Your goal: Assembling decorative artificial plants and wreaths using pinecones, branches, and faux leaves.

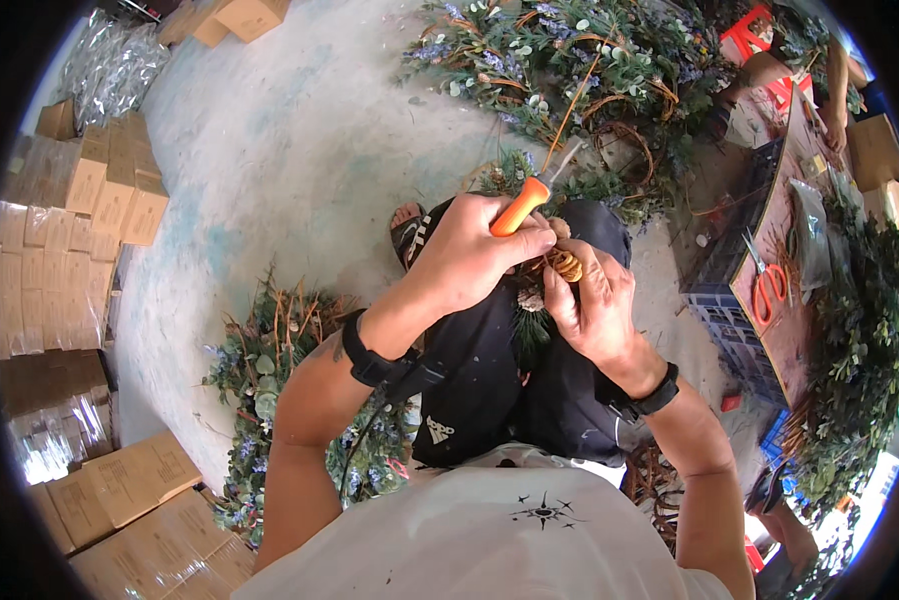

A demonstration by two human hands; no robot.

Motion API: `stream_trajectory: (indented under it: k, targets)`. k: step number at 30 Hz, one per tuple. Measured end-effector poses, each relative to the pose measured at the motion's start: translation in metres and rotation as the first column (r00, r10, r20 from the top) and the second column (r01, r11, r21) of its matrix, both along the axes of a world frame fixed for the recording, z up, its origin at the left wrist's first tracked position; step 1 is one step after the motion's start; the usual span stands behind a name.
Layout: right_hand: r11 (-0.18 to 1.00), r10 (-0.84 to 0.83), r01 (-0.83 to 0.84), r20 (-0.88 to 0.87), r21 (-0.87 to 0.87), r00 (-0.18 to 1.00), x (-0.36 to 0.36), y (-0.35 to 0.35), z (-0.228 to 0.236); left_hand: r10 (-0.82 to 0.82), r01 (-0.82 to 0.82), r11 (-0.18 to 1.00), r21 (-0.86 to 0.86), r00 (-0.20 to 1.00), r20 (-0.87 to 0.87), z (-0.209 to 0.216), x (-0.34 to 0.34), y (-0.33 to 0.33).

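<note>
My left hand (469, 250) is closed round an orange-handled tool (517, 210) with a slim metal blade pointing up and to the right. Its exact kind I cannot make out. Across from it, the thumb and fingers of my right hand (601, 300) pinch a golden-brown pine cone (566, 265) above my lap. The fingertips of both hands nearly meet there. Another, paler cone and some green pine needles (532, 328) show just below the hands, between my knees. My fingers hide part of this bunch.
Wreaths (569, 70) of greenery and blue flowers lie ahead. More greenery (269, 390) sits to my left. On the right, a board on a blue crate (734, 280) carries orange-handled scissors (767, 285); another person's hands (834, 125) are beyond. Cardboard boxes (119, 485) stand far left.
</note>
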State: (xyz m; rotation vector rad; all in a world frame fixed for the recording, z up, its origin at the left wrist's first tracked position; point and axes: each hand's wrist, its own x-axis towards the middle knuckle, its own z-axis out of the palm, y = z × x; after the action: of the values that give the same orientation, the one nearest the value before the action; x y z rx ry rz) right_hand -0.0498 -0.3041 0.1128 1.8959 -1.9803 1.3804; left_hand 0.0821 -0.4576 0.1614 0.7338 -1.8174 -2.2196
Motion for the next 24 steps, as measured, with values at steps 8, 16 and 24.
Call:
stream_trajectory:
  k: [8,16,24]
  targets:
    - [1.0,-0.027,0.027,0.022,0.004,0.999,0.0,0.003,0.003,0.192,-0.022,0.279,-0.96,0.981,0.033,0.0,0.056,-0.008]
    - [0.999,-0.001,-0.001,0.054,0.041,0.999,0.001,0.002,0.004,0.172,-0.01,-0.586,-0.811,0.976,-0.136,-0.016,0.068,-0.029]
    - [0.999,0.023,-0.024,0.029,0.037,0.999,-0.002,0.001,0.007,0.116,-0.063,-0.678,-0.732,0.975,-0.191,-0.016,0.065,-0.03]
